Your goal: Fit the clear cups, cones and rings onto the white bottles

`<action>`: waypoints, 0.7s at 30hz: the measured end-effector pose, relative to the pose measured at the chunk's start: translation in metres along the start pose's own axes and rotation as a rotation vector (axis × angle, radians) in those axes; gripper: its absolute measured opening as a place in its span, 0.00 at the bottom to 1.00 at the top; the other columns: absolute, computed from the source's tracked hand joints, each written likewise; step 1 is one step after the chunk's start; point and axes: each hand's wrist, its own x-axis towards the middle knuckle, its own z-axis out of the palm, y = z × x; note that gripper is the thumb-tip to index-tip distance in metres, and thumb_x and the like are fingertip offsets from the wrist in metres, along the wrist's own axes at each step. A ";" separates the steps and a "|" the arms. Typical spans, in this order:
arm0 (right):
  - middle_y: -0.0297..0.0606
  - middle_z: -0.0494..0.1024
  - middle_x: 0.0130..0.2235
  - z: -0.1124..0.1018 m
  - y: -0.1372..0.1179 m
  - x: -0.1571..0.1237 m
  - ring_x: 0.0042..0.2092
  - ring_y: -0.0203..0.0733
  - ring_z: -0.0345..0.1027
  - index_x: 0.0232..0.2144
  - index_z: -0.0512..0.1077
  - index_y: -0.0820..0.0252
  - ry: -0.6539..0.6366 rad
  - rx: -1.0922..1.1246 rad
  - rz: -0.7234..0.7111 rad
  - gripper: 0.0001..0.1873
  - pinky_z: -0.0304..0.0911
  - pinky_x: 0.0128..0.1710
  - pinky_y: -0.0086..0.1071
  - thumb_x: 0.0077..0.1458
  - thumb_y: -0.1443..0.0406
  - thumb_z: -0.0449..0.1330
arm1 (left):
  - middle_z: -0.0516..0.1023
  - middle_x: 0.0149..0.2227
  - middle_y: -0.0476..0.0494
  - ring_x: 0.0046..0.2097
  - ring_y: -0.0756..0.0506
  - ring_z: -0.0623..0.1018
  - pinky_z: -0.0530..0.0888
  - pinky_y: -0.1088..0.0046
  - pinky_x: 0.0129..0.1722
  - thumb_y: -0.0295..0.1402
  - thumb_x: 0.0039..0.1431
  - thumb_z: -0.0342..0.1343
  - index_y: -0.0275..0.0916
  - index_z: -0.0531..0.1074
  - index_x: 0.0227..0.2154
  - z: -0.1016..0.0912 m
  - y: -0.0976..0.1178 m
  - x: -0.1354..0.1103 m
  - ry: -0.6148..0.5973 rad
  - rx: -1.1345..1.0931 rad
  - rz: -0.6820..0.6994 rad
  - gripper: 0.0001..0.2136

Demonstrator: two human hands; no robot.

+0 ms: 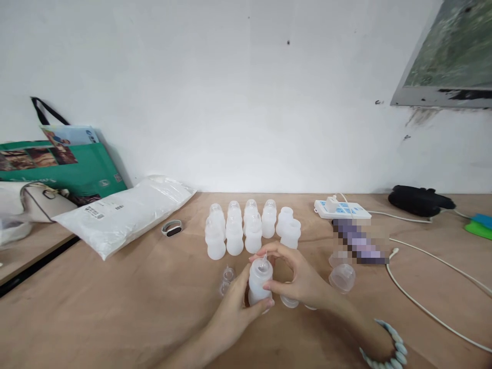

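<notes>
Wooden tabletop (115, 318) extends beneath both hands; white plastic mailer (130, 212) lies beyond and left of them; capped feeding bottles (234, 241) stand directly beyond the hands, with two uncapped bottles (290, 234) at their right; left hand (234, 302) wraps the body of an upright white feeding bottle (258, 288); right hand (298, 277) grips its upper part; clear domed cap (342, 278) lies right of the right hand; clear teats (228, 274) sit just left of the left hand.

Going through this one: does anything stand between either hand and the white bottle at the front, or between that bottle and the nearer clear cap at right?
Nothing visible separates the left hand or right hand from the bottle. In this view, the right hand itself stands between bottle and clear cap.
</notes>
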 end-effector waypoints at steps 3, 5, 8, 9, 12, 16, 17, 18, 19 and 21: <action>0.38 0.79 0.44 0.002 0.002 0.000 0.44 0.45 0.72 0.45 0.71 0.56 0.047 -0.034 0.009 0.22 0.65 0.45 0.38 0.46 0.66 0.70 | 0.71 0.59 0.40 0.60 0.35 0.69 0.65 0.55 0.60 0.34 0.56 0.62 0.43 0.63 0.59 -0.001 -0.001 0.000 -0.012 -0.036 0.028 0.28; 0.38 0.79 0.41 0.002 0.003 -0.001 0.42 0.44 0.71 0.43 0.74 0.57 0.063 -0.067 0.013 0.21 0.64 0.43 0.38 0.45 0.64 0.71 | 0.71 0.58 0.41 0.59 0.36 0.69 0.65 0.56 0.59 0.33 0.55 0.62 0.43 0.64 0.59 -0.001 -0.002 0.000 -0.012 -0.052 0.045 0.27; 0.38 0.79 0.42 0.000 0.000 -0.001 0.43 0.45 0.70 0.42 0.76 0.56 0.045 -0.047 0.040 0.18 0.64 0.45 0.39 0.46 0.64 0.71 | 0.72 0.55 0.41 0.58 0.37 0.70 0.67 0.58 0.56 0.32 0.55 0.61 0.44 0.63 0.59 -0.001 -0.003 -0.001 -0.021 -0.127 0.027 0.28; 0.39 0.80 0.43 -0.002 -0.002 0.000 0.43 0.46 0.70 0.42 0.77 0.56 0.025 -0.004 0.050 0.18 0.64 0.46 0.40 0.47 0.64 0.71 | 0.73 0.52 0.42 0.55 0.38 0.72 0.69 0.60 0.53 0.33 0.54 0.62 0.44 0.62 0.59 -0.002 -0.003 -0.001 -0.044 -0.181 0.004 0.29; 0.41 0.81 0.46 -0.008 -0.010 0.001 0.46 0.47 0.72 0.44 0.77 0.57 -0.081 0.201 0.079 0.18 0.65 0.49 0.42 0.50 0.62 0.70 | 0.75 0.40 0.48 0.39 0.45 0.77 0.73 0.67 0.39 0.37 0.49 0.67 0.43 0.63 0.54 -0.003 -0.006 -0.003 -0.212 -0.434 -0.116 0.30; 0.43 0.81 0.46 -0.012 -0.015 0.001 0.47 0.46 0.74 0.44 0.76 0.60 -0.241 0.456 0.136 0.21 0.68 0.46 0.39 0.49 0.58 0.71 | 0.71 0.29 0.55 0.24 0.52 0.73 0.69 0.75 0.27 0.41 0.40 0.72 0.40 0.64 0.40 -0.006 -0.005 -0.006 -0.551 -0.805 -0.260 0.27; 0.44 0.81 0.47 -0.012 -0.014 0.000 0.46 0.45 0.74 0.44 0.76 0.60 -0.268 0.504 0.152 0.22 0.69 0.44 0.37 0.48 0.59 0.72 | 0.71 0.28 0.55 0.23 0.52 0.72 0.68 0.76 0.26 0.41 0.40 0.72 0.40 0.64 0.39 -0.007 -0.005 -0.007 -0.610 -0.858 -0.268 0.26; 0.44 0.80 0.48 -0.011 -0.013 0.000 0.46 0.44 0.74 0.45 0.75 0.59 -0.288 0.545 0.166 0.23 0.70 0.41 0.36 0.48 0.59 0.72 | 0.72 0.26 0.54 0.22 0.53 0.71 0.67 0.76 0.25 0.42 0.41 0.71 0.40 0.64 0.38 -0.008 -0.004 -0.008 -0.649 -0.885 -0.267 0.26; 0.45 0.79 0.49 -0.011 -0.012 0.000 0.45 0.44 0.74 0.46 0.74 0.59 -0.293 0.568 0.176 0.24 0.70 0.39 0.35 0.48 0.58 0.72 | 0.73 0.25 0.54 0.21 0.52 0.71 0.66 0.77 0.24 0.42 0.42 0.70 0.39 0.64 0.39 -0.009 -0.003 -0.008 -0.663 -0.883 -0.259 0.25; 0.44 0.79 0.48 -0.008 -0.008 -0.001 0.45 0.44 0.73 0.48 0.72 0.57 -0.257 0.519 0.184 0.28 0.69 0.40 0.36 0.46 0.57 0.73 | 0.75 0.25 0.52 0.22 0.52 0.72 0.66 0.77 0.25 0.41 0.45 0.69 0.39 0.63 0.40 -0.010 -0.002 -0.008 -0.596 -0.805 -0.236 0.25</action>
